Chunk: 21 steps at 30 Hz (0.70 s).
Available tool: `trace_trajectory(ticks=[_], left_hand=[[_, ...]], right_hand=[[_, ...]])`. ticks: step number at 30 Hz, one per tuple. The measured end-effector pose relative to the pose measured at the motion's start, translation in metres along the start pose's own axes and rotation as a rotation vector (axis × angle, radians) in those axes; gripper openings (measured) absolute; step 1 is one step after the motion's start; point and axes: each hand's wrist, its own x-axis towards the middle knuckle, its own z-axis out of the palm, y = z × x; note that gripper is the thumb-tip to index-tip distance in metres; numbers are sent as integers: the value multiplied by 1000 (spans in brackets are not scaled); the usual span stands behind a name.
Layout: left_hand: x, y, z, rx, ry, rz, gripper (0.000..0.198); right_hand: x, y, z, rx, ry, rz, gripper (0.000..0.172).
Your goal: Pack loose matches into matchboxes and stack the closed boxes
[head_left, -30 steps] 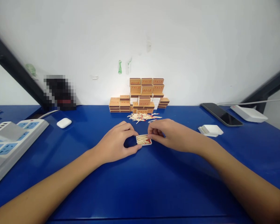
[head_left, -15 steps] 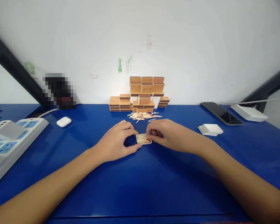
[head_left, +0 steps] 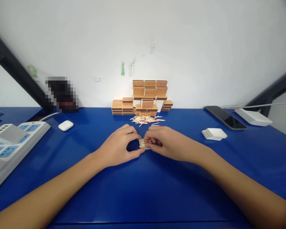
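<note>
A small white matchbox tray (head_left: 140,146) with wooden matches (head_left: 142,144) in it lies on the blue table in front of me. My left hand (head_left: 124,144) grips the tray's left end, thumb on the near side and fingers on the far side. Over the right part of the tray, my right hand (head_left: 160,140) pinches a match, its red head showing by the fingers; the hand covers much of the tray. Beyond my hands, a loose pile of red-tipped matches (head_left: 145,120) is spread before stacked orange matchboxes (head_left: 146,101) against the wall.
To the left are a power strip (head_left: 26,152) and a white earphone case (head_left: 65,125). On the right lie a small opened white box (head_left: 214,133), a black phone (head_left: 225,117) and a white device (head_left: 252,116) beside a cable. A pixelated dark object (head_left: 63,95) leans at the back left.
My right hand has shifted left over the tray and now hides more of its matches. My left hand keeps its hold. A match at the pile's right edge sits slightly differently.
</note>
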Motion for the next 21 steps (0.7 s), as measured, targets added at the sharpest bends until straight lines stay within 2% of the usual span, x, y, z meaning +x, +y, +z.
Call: trace_trajectory(ticks=[5, 17, 21], left_hand=[[-1, -1, 0, 1, -3, -4, 24], [-1, 1, 0, 0, -7, 4, 24], [-1, 0, 0, 6, -5, 5, 25]], right_hand=[[0, 0, 0, 1, 31, 2, 8], [-1, -1, -1, -2, -41, 21, 12], [-2, -1, -2, -12, -27, 37, 13]])
